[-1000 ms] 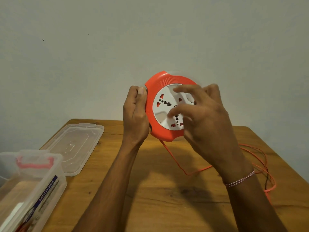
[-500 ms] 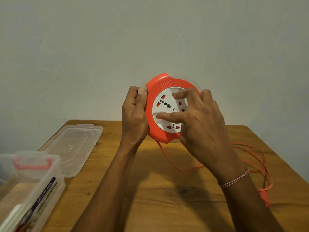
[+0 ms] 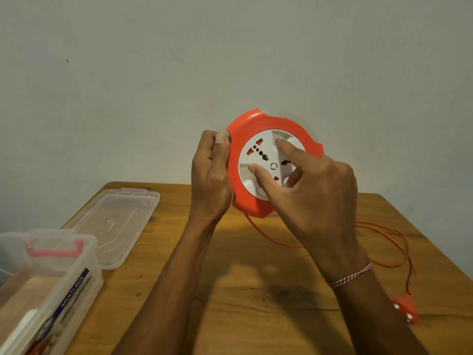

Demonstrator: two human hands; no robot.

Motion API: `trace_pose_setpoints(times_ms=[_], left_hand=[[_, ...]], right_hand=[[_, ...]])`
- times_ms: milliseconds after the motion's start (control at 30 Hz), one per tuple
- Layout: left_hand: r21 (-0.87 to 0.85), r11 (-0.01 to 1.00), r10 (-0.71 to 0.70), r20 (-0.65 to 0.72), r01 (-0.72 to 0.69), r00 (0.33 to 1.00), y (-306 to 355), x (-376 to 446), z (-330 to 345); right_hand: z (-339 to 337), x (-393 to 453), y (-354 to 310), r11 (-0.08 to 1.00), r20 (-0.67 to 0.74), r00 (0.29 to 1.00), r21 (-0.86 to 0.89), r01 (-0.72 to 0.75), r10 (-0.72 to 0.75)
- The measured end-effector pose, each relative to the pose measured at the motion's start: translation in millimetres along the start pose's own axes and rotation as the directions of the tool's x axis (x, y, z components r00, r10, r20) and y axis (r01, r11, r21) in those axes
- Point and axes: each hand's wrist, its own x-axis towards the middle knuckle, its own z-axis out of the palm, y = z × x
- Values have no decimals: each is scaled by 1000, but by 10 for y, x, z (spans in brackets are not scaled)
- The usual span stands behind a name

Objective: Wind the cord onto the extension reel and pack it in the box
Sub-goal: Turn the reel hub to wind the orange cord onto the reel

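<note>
Winding is under way but, by my reading, far from finished: a good length of orange cord [image 3: 381, 226] lies loose on the wooden table [image 3: 256, 303], trailing from the bottom of the reel [image 3: 268, 124] toward 4 o'clock, where it loops near the table's right edge and ends at the orange plug [image 3: 405, 307]. How much cord is already inside the reel cannot be seen. Packing has not begun; the clear plastic box [image 3: 76, 278] stands open at 8 o'clock from the reel, with a red-handled flap at its far end, and its lid [image 3: 115, 221] lies flat just beyond it on the table

The reel is held upright in the air above the far side of the table, its white socket face turned toward the camera. The left hand [image 3: 211, 175] grips the orange rim at the 9 o'clock side, fingers curled round the edge with the thumb lying along the front. The right hand [image 3: 314, 190] comes in from 4 o'clock with fingers spread: the forefinger tip rests on the white disc toward 1 o'clock, the thumb tip presses near 8 o'clock, and the remaining fingers curl loosely below the centre. It holds nothing closed; the fingertips bear on the disc, apparently to turn it

Left to do, I judge: draw in the rest of the cord, stow the plug, then lay the reel in the box
</note>
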Motion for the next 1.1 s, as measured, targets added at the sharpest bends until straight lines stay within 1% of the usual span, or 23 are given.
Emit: trace_pose_setpoints(times_ms=[100, 167, 200, 267, 333, 433, 667, 833, 900, 1000, 1033, 1100], left_hand=[[0, 1000, -7, 3, 7, 1000, -17, 3, 0], [-3, 1000, -2, 1, 2, 1000, -23, 10, -12], [-2, 1000, 3, -3, -3, 1000, -22, 15, -21], [6, 1000, 9, -10, -9, 1000, -21, 24, -36], [15, 1000, 10, -7, -10, 1000, -22, 29, -41], [20, 1000, 8, 2, -8, 1000, -28, 23, -29], [20, 1000, 3, 24, -4, 1000, -23, 16, -16], [13, 1000, 3, 31, -4, 1000, -16, 13, -23], [14, 1000, 3, 20, -3, 1000, -13, 19, -29], [16, 1000, 10, 17, -11, 1000, -9, 18, -23], [21, 1000, 13, 17, -13, 1000, -9, 17, -19], [24, 1000, 6, 19, -6, 1000, -18, 13, -7]], right_hand=[[-12, 27, 28, 996, 13, 997, -33, 78, -77], [-55, 59, 69, 990, -20, 990, -7, 142, -142], [-79, 73, 102, 983, -15, 983, 9, 184, -184], [-118, 84, 147, 969, 86, 966, 17, 245, -245], [-131, 82, 136, 965, 200, 945, 1, 262, -257], [-114, 57, 69, 957, 263, 933, -89, 276, -244], [-76, 22, 57, 951, 221, 951, -172, 257, -217], [-71, -7, 69, 954, 122, 974, -210, 215, -193], [-71, -10, 33, 973, 71, 988, -177, 147, -137], [-72, 1, -23, 998, -17, 1000, -55, 11, -12], [-68, 7, -25, 999, -30, 1000, -35, 0, -2], [-71, 22, -2, 1000, -9, 1000, -21, 9, -9]])
